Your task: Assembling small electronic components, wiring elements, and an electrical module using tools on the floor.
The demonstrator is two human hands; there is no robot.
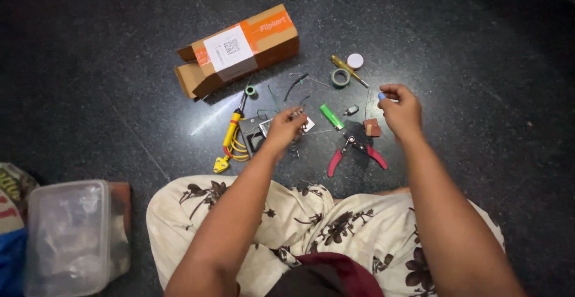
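Dark speckled stone floor, glossy, with a person seated cross-legged in pale cloth printed with brown flowers. Left hand reaches forward over the floor, fingers pinched shut on a small metallic part; what kind of part it is cannot be told at this size. Right hand raised a little, fingers curled, thumb and forefinger gripping a small blue-tipped piece. Just beneath the right hand lies a small brown block. Between the two hands: a green lighter lying slantwise and a tiny dark component beside it. Red-handled pliers lie near the knees, handles spread. Left of the left hand, a yellow-handled soldering iron with its coiled yellow cord and plug, touching a dark square object partly hidden by the wrist. Farther out: a roll of solder wire, a yellow-handled screwdriver, a small round white tin, loose thin wires. An open brown cardboard box with orange tape and a white label lies on its side beyond. Clear plastic container at the person's left side.
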